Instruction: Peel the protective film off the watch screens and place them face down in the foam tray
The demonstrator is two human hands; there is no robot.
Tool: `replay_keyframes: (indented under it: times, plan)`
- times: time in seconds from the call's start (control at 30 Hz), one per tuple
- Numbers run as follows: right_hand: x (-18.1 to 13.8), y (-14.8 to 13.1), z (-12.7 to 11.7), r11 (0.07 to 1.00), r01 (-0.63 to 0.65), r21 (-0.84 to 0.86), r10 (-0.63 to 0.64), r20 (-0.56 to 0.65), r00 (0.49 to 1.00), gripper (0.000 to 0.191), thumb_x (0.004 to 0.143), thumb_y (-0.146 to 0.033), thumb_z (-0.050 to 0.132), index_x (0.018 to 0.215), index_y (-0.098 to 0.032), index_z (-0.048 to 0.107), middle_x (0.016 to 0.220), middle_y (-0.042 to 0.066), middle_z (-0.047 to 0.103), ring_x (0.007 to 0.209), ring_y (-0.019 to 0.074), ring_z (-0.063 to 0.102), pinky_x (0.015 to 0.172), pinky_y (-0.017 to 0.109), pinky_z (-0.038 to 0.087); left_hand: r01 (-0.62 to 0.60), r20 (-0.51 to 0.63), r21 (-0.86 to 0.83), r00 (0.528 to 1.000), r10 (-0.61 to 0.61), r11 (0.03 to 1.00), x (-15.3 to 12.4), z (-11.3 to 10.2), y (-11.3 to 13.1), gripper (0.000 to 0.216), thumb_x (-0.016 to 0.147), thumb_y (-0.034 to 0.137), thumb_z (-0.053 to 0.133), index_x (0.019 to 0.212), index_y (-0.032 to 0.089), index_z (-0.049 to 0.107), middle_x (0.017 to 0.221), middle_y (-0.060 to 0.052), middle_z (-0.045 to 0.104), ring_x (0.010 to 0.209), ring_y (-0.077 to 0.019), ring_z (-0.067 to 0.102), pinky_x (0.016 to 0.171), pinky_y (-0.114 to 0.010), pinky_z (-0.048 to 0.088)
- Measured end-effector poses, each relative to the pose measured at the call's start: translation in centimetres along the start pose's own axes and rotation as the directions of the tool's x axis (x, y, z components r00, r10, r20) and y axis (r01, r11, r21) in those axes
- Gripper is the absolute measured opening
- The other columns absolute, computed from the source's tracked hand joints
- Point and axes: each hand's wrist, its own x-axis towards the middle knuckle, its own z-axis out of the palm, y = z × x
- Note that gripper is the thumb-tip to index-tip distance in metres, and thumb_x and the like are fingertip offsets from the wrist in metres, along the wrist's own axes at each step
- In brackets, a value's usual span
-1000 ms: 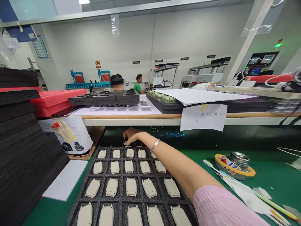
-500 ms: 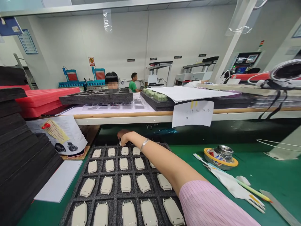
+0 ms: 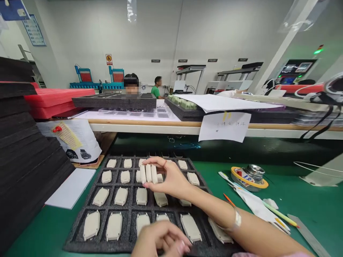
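Observation:
My right hand [image 3: 171, 178] is above the middle of a black foam tray [image 3: 88, 246]. Thumb and fingers grip a stack of three off-white watch cases [image 3: 148, 174], standing on edge side by side. Low in front, my left hand [image 3: 162, 239] hovers over the tray's near edge, fingers loosely curled and apart, with nothing seen in them. It partly hides a watch case [image 3: 142, 222] in the front row. Rows of similar watch cases fill the tray's compartments, such as one [image 3: 114, 226] at the front left.
Stacked black foam trays [image 3: 21, 160] rise at left beside a white sheet [image 3: 70, 187]. To the right lie a tape roll [image 3: 249, 178], a white cloth [image 3: 252, 203] and a steel ruler [image 3: 308, 233]. A shelf [image 3: 150, 127] crosses behind; two people sit beyond it.
My right hand has come back from the tray's far edge toward me and now shows the stacked watch cases. My left hand has entered from below. The view has shifted slightly.

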Motion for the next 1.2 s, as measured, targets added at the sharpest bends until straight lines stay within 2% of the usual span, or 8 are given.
replay_keyframes:
  times: [0.1, 0.2, 0.3, 0.47, 0.67, 0.93, 1.03, 1.2]
  plan:
    - [-3.6, -1.8, -0.4, 0.992, 0.117, 0.049, -0.114, -0.063, 0.991, 0.055, 0.069, -0.020, 0.080, 0.120, -0.024, 0.059, 0.115, 0.002, 0.070, 0.099, 0.0171, 0.069, 0.090, 0.028, 0.058, 0.075, -0.165, -0.607, 0.962, -0.217, 0.791, 0.3, -0.1, 1.4, 0.052, 0.075, 0.062, 0.076, 0.089, 0.014, 0.064, 0.079, -0.007, 0.069, 0.062, -0.0147, 0.061, 0.059, -0.025, 0.052]
    - [-5.7, -2.3, -0.3, 0.953, 0.303, 0.015, -0.299, -0.126, 0.946, 0.062, 0.069, -0.015, 0.079, 0.126, -0.024, 0.057, 0.119, 0.004, 0.069, 0.107, 0.0189, 0.068, 0.093, 0.028, 0.058, -0.012, -0.172, -0.770, 0.967, -0.189, 0.638, 0.1, -0.7, 3.0, 0.060, 0.080, 0.072, 0.065, 0.094, 0.014, 0.067, 0.091, -0.010, 0.071, 0.083, -0.0204, 0.066, 0.078, -0.031, 0.055]
    - [-6.8, -2.1, 0.4, 0.935, 0.353, 0.038, -0.345, -0.133, 0.929, 0.068, 0.070, -0.014, 0.079, 0.132, -0.025, 0.053, 0.122, 0.005, 0.068, 0.106, 0.0192, 0.070, 0.083, 0.025, 0.062, -0.022, -0.138, -0.737, 0.983, -0.118, 0.676, -0.3, -1.2, 4.0, 0.060, 0.083, 0.070, 0.063, 0.109, 0.016, 0.069, 0.101, -0.011, 0.071, 0.098, -0.0242, 0.066, 0.092, -0.036, 0.051]
    - [-7.4, -1.8, 1.3, 0.946, 0.259, 0.198, -0.255, -0.043, 0.966, 0.085, 0.076, -0.018, 0.083, 0.146, -0.030, 0.037, 0.134, 0.009, 0.062, 0.119, 0.0221, 0.064, 0.074, 0.022, 0.064, -0.065, -0.205, -0.660, 0.974, -0.096, 0.749, -0.5, -0.9, 3.8, 0.054, 0.081, 0.063, 0.072, 0.112, 0.019, 0.070, 0.101, -0.009, 0.072, 0.105, -0.0267, 0.064, 0.101, -0.040, 0.046]
    - [-7.8, -1.7, 1.3, 0.952, 0.227, 0.206, -0.221, -0.054, 0.974, 0.105, 0.074, -0.021, 0.085, 0.155, -0.033, 0.020, 0.126, 0.007, 0.067, 0.113, 0.0229, 0.067, 0.095, 0.038, 0.060, -0.046, -0.177, -0.627, 0.981, -0.085, 0.777, -0.6, -0.6, 3.1, 0.054, 0.087, 0.063, 0.065, 0.118, 0.019, 0.068, 0.107, -0.010, 0.070, 0.109, -0.0268, 0.061, 0.101, -0.040, 0.045]
    - [-8.1, -1.6, 1.1, 0.930, 0.213, 0.300, -0.220, -0.012, 0.975, 0.108, 0.078, -0.016, 0.081, 0.157, -0.034, 0.011, 0.127, 0.007, 0.066, 0.116, 0.0215, 0.066, 0.081, 0.028, 0.064, -0.028, -0.182, -0.540, 0.980, -0.084, 0.841, -1.1, -0.7, 2.0, 0.054, 0.092, 0.064, 0.055, 0.120, 0.019, 0.065, 0.112, -0.011, 0.067, 0.108, -0.0274, 0.060, 0.092, -0.038, 0.048]
    - [-7.8, -1.4, 0.9, 0.931, 0.281, 0.233, -0.285, -0.016, 0.958, 0.110, 0.078, -0.018, 0.081, 0.158, -0.031, 0.007, 0.125, 0.007, 0.067, 0.118, 0.0225, 0.065, 0.099, 0.036, 0.057, -0.050, -0.208, -0.480, 0.976, -0.059, 0.876, -1.2, -0.9, 2.2, 0.052, 0.096, 0.062, 0.050, 0.123, 0.020, 0.063, 0.115, -0.010, 0.066, 0.109, -0.0265, 0.059, 0.094, -0.037, 0.047]
    - [-7.5, -0.9, 0.8, 0.909, 0.377, 0.180, -0.384, 0.007, 0.923, 0.100, 0.087, -0.033, 0.075, 0.159, -0.027, 0.006, 0.124, 0.008, 0.068, 0.119, 0.0214, 0.064, 0.107, 0.036, 0.050, 0.045, -0.225, -0.288, 0.968, -0.114, 0.957, -1.0, -1.1, 3.6, 0.059, 0.072, 0.046, 0.085, 0.118, 0.016, 0.064, 0.107, -0.008, 0.067, 0.099, -0.0247, 0.061, 0.085, -0.031, 0.050]
